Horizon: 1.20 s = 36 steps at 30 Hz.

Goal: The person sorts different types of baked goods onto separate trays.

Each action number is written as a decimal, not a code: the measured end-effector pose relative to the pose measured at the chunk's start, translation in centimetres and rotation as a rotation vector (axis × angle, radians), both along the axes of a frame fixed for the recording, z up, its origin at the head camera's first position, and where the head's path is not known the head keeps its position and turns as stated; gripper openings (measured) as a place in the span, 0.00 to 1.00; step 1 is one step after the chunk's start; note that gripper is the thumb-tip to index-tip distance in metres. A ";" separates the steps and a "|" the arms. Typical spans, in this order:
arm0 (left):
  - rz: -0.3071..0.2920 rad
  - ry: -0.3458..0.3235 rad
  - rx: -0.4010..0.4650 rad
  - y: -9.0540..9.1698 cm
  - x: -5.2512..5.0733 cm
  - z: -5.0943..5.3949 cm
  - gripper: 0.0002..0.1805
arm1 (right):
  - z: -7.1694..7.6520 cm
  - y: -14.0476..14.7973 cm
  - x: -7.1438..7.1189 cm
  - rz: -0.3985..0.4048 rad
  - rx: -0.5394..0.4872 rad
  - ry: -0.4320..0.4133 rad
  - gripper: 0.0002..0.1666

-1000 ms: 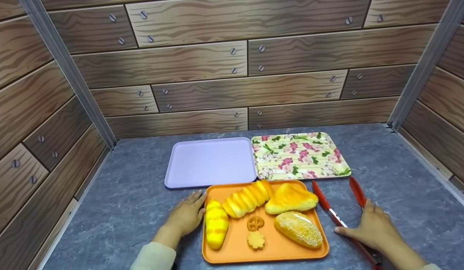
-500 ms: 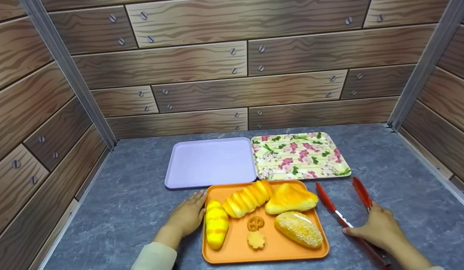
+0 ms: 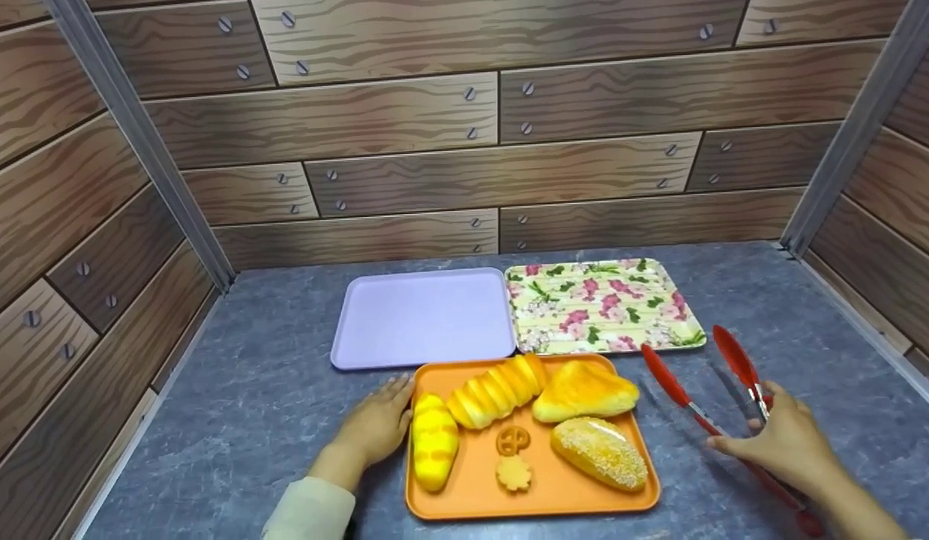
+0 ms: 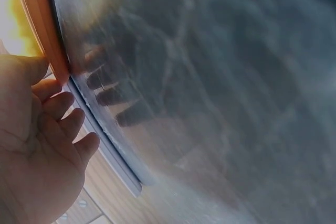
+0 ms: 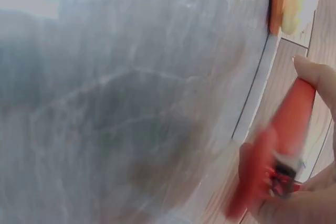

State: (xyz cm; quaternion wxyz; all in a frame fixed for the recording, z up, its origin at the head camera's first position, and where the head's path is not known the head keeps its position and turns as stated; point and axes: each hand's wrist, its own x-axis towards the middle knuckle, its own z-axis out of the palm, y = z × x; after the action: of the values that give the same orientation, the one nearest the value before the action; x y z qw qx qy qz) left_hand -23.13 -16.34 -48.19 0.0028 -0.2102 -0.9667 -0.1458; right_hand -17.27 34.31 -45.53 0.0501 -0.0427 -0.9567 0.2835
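Note:
My right hand (image 3: pixel 785 442) holds red-handled tongs (image 3: pixel 665 377), one arm on the thumb side and the other on the finger side, their red tips spread apart. In the right wrist view the tongs (image 5: pixel 295 116) look blurred. At the left edge of an orange tray (image 3: pixel 471 499) rests my left hand (image 3: pixel 370 429), fingers extended. On that tray lie a yellow striped bread (image 3: pixel 435 446), a ridged loaf (image 3: pixel 498 391), a triangular bread (image 3: pixel 584 394), a seeded bread roll (image 3: pixel 599 454), a small pretzel (image 3: pixel 513 440) and a flower-shaped cookie (image 3: pixel 513 473).
Behind the orange tray, a lilac tray (image 3: pixel 427 319) and a floral tray (image 3: pixel 606 306) lie side by side, with nothing on them. Wood-patterned walls (image 3: pixel 404 187) enclose the grey tabletop (image 3: pixel 232 420) at the back and sides.
My right hand has moved to the right with the tongs, whose tips have shifted up and right. The left hand stays at the tray edge. The head view has shifted slightly.

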 end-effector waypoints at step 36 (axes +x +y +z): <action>0.021 -0.051 0.023 -0.3 -0.2 -0.2 0.27 | 1.3 0.4 0.8 0.606 -0.156 0.030 0.50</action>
State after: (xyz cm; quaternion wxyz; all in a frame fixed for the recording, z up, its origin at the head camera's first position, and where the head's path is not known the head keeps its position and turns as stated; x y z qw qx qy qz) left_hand -23.31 -16.61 -48.36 -0.0180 -0.1959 -0.9669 -0.1621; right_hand -16.52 34.68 -44.23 -0.0262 0.2450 -0.9005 0.3584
